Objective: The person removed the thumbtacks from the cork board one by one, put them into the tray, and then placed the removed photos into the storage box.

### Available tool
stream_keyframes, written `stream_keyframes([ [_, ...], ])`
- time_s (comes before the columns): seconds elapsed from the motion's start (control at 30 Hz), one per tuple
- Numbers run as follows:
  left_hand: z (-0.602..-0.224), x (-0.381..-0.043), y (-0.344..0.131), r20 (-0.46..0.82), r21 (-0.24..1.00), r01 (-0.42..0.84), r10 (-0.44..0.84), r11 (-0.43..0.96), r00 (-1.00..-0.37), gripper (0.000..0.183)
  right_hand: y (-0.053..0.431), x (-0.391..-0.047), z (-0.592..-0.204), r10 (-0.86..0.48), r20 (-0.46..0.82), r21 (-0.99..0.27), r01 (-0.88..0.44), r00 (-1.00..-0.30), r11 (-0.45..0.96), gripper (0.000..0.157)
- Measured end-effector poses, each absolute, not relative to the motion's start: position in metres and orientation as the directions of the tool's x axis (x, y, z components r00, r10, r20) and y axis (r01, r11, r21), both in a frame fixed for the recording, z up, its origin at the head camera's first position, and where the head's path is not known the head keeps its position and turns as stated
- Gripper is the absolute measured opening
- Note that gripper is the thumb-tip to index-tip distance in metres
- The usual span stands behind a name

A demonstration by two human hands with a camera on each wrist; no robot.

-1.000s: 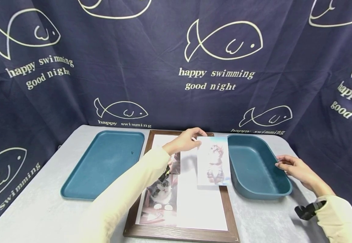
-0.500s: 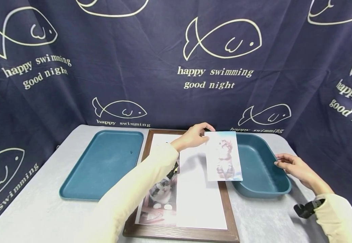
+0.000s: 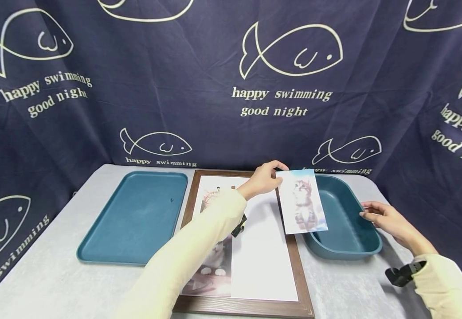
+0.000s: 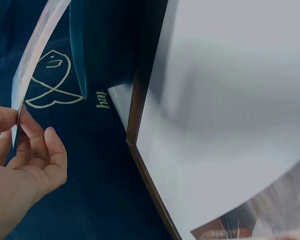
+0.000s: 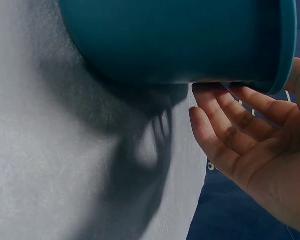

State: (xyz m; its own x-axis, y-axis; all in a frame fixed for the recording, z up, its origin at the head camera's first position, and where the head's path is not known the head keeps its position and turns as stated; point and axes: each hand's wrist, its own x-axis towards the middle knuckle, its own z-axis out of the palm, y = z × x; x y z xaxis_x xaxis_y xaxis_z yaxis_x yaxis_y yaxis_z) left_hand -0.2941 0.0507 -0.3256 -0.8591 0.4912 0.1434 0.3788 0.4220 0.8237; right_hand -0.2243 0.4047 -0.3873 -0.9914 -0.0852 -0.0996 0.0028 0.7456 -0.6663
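Observation:
My left hand [image 3: 264,178] pinches a photo card [image 3: 300,201] of a standing kitten by its upper left corner. The card hangs tilted, overlapping the right side of a brown picture frame [image 3: 303,283] and the near-left part of a deep blue-green bin [image 3: 334,256] in the head view. In the left wrist view the card [image 4: 30,65] appears nearly edge-on between thumb and fingers. My right hand [image 3: 392,225] holds the bin's right rim, thumb at the rim and fingers against the outer wall [image 5: 175,45]. White backing [image 3: 263,266] fills the frame's right half.
Cat pictures [image 3: 211,283] lie along the frame's left half, partly hidden by my left sleeve [image 3: 191,248]. A flat blue-green tray [image 3: 131,217] lies to the left on the grey-white table [image 3: 51,266]. Dark blue fish-print cloth [image 3: 211,97] hangs behind and at the sides.
My left hand has carried the kitten card rightward, from over the frame's right half to partly over the bin, and the card has tilted. The right hand stays on the rim.

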Motion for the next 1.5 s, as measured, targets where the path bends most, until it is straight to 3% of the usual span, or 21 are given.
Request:
stream_keyframes([
  [1.5,-0.343,-0.279,0.114,0.200,0.860,0.305,0.280,0.410,-0.939,0.027,0.403,-0.220,-0.389,-0.102,-0.049,-0.693,-0.039,-0.994,0.720,0.044],
])
